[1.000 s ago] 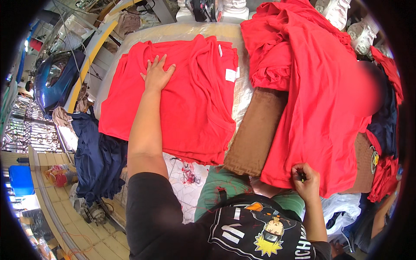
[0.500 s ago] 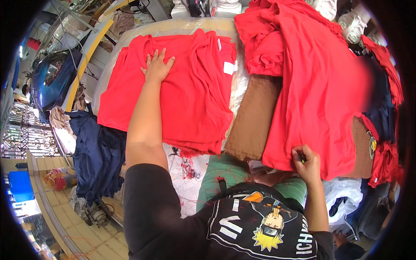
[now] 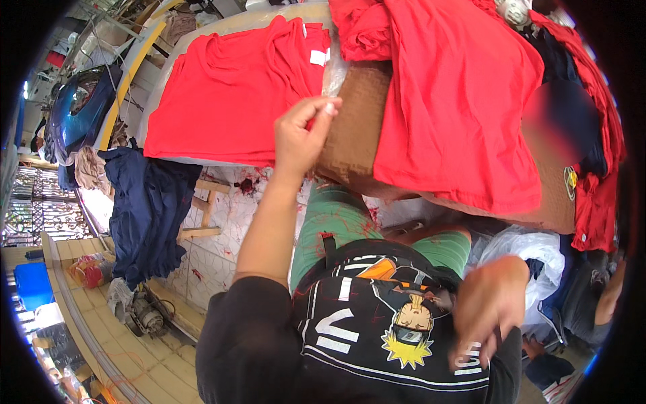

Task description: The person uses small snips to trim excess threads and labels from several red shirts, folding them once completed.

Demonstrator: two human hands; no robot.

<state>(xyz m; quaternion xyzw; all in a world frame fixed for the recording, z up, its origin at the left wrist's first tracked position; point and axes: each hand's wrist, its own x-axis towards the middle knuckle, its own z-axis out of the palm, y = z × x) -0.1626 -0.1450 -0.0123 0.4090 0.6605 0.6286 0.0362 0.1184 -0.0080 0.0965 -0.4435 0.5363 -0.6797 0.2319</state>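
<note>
Red shirts [image 3: 222, 101], far left: approx. flat, creased, w/ white label [image 3: 318, 57]; left hand [image 3: 300, 138] grip together; right hand [image 3: 490, 306] blurred, can't tell.

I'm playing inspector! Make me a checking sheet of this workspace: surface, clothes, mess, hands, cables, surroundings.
Surface: plastic-covered pad; brown cushion.
Job's things: red pile on the pad; red cloth draped over the cushion.
Clutter: red scraps on the floor; whitish plastic bag at right.
Hands: left hand near the red pile's right edge, thumb and fingertips close together; right hand in front of the black shirt, blurred, grip unclear.
Cables: looped yellow-and-white cord at right; can't tell if electrical.
Surroundings: navy cloth and blue box at left.
</note>
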